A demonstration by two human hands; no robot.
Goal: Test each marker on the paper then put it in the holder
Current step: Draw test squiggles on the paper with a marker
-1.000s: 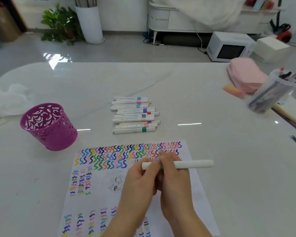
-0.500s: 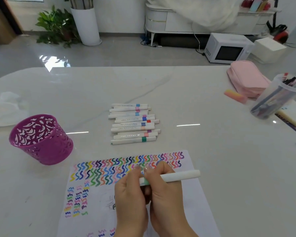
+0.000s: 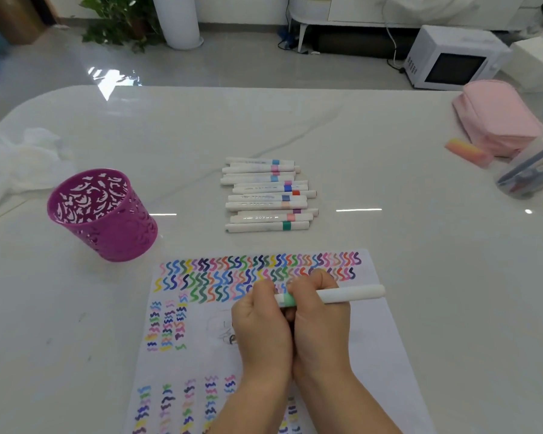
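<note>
Marker [image 3: 348, 294]: we are seeing it lying level across both hands, above the paper; its white barrel is pointing toward the table's [image 3: 420, 183] right edge, and a green band is showing between the grips.
Left hand [image 3: 261, 324]: fingers are curling round the marker's left end.
Right hand [image 3: 320, 321]: gripping the barrel, pressing against the left hand.
Paper [image 3: 373, 339]: lying at the near edge, carrying coloured squiggles.
Holder [image 3: 107, 220]: we are noting it standing toward the left edge, well apart from the hands.
Spare markers [image 3: 268, 194]: lying side by side mid-table, beyond the paper.

Bright daylight; glare streaks on table [image 3: 358, 151]; wide-angle warp + blur twd edges; soft shadows.
</note>
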